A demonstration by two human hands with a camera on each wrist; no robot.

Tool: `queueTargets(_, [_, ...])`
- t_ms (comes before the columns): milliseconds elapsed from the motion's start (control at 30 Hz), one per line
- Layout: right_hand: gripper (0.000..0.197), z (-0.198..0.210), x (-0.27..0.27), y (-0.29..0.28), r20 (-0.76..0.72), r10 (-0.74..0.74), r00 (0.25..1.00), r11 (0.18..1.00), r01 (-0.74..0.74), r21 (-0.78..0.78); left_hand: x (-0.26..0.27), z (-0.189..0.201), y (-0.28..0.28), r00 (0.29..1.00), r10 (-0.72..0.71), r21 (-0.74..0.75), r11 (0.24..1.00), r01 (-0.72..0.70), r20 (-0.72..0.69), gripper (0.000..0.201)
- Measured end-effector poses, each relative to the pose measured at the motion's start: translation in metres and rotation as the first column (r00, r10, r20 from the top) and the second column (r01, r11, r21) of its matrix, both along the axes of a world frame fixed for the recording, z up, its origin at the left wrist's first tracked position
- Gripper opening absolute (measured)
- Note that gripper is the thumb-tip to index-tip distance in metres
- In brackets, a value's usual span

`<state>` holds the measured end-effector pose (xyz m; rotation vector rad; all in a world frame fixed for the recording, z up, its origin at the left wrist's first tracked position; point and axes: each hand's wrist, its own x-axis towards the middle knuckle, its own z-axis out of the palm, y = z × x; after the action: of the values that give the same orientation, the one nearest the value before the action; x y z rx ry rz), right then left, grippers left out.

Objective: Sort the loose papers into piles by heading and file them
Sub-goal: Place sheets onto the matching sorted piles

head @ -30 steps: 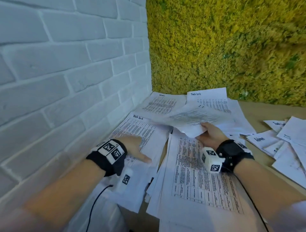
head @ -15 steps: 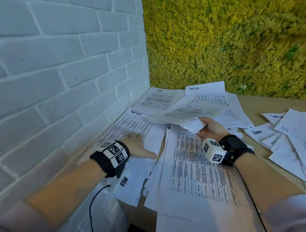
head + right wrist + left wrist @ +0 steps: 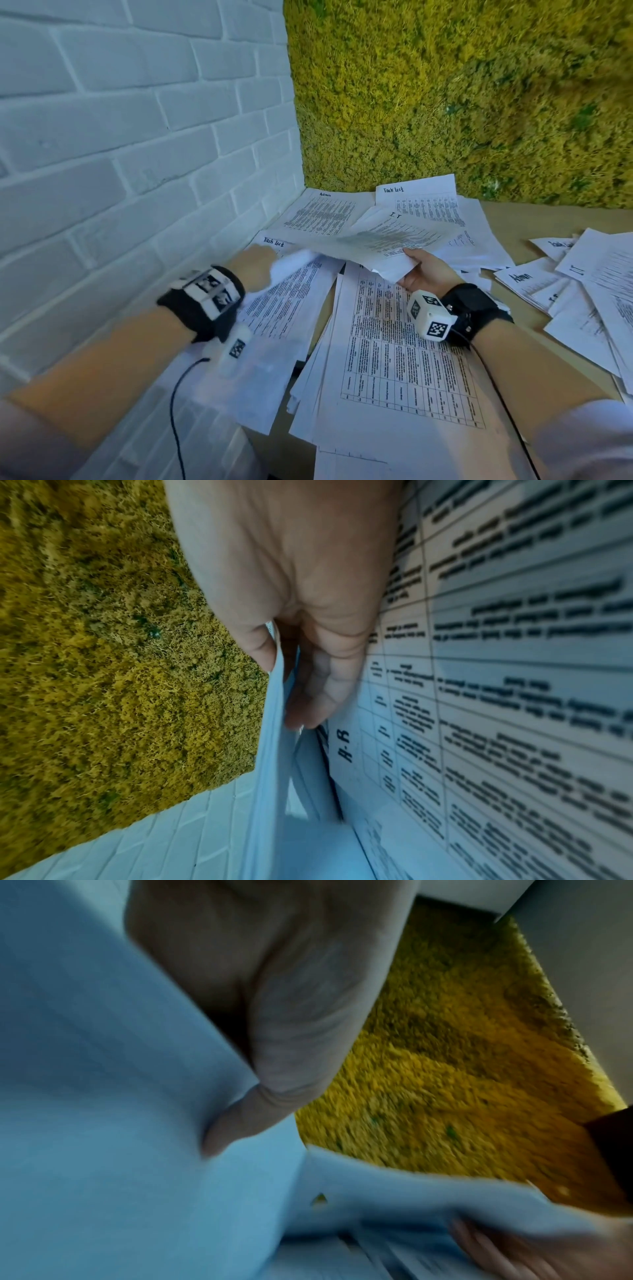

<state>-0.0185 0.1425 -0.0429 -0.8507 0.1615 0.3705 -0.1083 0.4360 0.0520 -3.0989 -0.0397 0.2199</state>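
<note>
The right hand (image 3: 423,274) is pinching a thin bunch of held sheets (image 3: 383,240) by their near corner, thumb on top and fingers curled underneath; the right wrist view shows the thumb (image 3: 253,642) and fingers (image 3: 322,691) closed on the paper edge. These sheets are hanging just above the desk (image 3: 534,219), lifted and sagging toward the brick wall (image 3: 137,137), with an "I T" heading faintly readable near their far edge.

The left hand (image 3: 255,267) is reaching under the low end of the held sheets, close to the brick wall. Its fingers are hidden by the paper and blurred, so whether they are gripping anything cannot be told; in the left wrist view a thumb (image 3: 260,1096) is lying against pale paper.

Below that hand, a "Task list" pile (image 3: 291,301) is lying along the foot of the brick wall. Farther along the brick wall, in the corner by the moss wall (image 3: 462,102), an "Admin" sheet (image 3: 322,216) is lying flat, with another "Task list" sheet (image 3: 421,198) beside it. Away from the brick wall, a big stack with printed tables (image 3: 394,359) is sitting under the right wrist. Farthest from the brick wall, loose papers (image 3: 582,291) are overlapping in a heap, headed "Admin" and "I T".
</note>
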Motion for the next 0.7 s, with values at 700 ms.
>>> queueTargets(700, [0.032,0.002,0.001,-0.007,-0.039,0.062,0.997,0.976,-0.052,0.212,-0.013,0.033,-0.012,0.984,-0.016,-0.139,0.989,0.041,0.177,0.078])
